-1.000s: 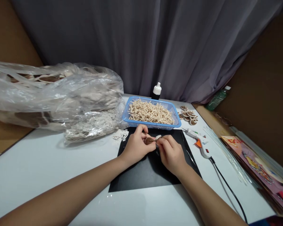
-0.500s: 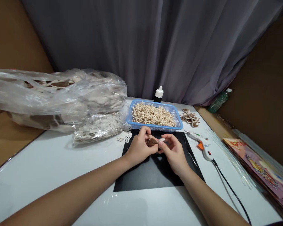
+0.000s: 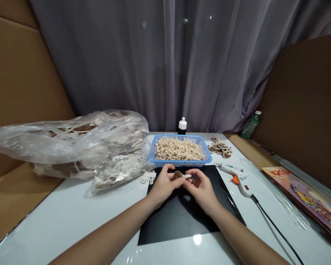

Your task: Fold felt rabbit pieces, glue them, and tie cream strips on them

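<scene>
Above a black sheet (image 3: 171, 224), my two hands meet at their fingertips. My left hand (image 3: 164, 187) is closed on a small round brown piece (image 3: 178, 174). Fingers cover part of this piece. My right hand (image 3: 203, 189) pinches a small white piece (image 3: 187, 176) right against the brown one; whether the two are joined I cannot tell. Just beyond the hands stands a blue plastic basket (image 3: 152, 159) full of thin pale twisted strips (image 3: 179, 148). To the right of the sheet lies a white glue gun (image 3: 241, 184) with an orange trigger.
Brown discs with pale rims (image 3: 222, 148) are piled right of the basket. Big clear bags (image 3: 118, 140) fill the left side, with small white cut-outs (image 3: 147, 178) beside them. A white-capped bottle (image 3: 182, 125) stands behind the basket. Clear glue sticks (image 3: 281, 202) and a picture book (image 3: 303, 187) lie at right.
The camera has tilted up, so everything sits lower in view. Both hands keep holding the pieces together, and the brown piece appears turned slightly between the fingers.
</scene>
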Tool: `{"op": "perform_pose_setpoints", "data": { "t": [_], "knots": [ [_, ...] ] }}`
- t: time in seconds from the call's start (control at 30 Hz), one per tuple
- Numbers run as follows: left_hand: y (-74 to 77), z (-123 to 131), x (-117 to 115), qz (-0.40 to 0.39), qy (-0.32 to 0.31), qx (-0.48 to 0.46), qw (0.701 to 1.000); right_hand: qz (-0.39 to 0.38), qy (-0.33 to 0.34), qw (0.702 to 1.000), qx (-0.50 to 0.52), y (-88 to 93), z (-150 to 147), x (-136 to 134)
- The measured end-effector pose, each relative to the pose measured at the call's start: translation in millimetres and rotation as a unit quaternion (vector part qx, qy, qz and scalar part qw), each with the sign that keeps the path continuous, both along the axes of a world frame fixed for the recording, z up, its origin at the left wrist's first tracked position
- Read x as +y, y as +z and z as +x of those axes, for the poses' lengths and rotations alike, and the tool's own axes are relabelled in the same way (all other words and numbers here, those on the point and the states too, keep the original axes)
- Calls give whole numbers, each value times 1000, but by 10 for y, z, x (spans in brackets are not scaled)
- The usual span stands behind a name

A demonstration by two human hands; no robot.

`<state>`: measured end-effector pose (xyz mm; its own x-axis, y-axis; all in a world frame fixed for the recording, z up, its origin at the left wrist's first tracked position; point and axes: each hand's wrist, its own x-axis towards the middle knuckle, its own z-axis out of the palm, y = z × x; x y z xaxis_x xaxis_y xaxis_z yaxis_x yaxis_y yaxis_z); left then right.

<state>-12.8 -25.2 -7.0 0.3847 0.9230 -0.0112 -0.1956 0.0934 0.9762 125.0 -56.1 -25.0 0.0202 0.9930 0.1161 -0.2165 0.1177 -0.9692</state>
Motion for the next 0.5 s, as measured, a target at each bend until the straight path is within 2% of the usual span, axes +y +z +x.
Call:
{"op": "perform_pose_setpoints", "data": {
  "t": [0.1,0.2,0.3,0.4,0.5],
  "knots": [
    [39,-34,33,-8,-8,14,1000,12,35,999,26,19,32,12],
    [75,-76,75,-7,-34,28,999,3,106,994,18,95,123,84],
    [79,-105,111,0,-57,35,998,46,161,978,-125,217,239,216],
    [58,-117,131,5,-70,47,996,166,137,919,-330,340,338,344],
    [51,-119,137,-1,-79,53,995,238,94,860,-441,408,384,426]
  ]
}}
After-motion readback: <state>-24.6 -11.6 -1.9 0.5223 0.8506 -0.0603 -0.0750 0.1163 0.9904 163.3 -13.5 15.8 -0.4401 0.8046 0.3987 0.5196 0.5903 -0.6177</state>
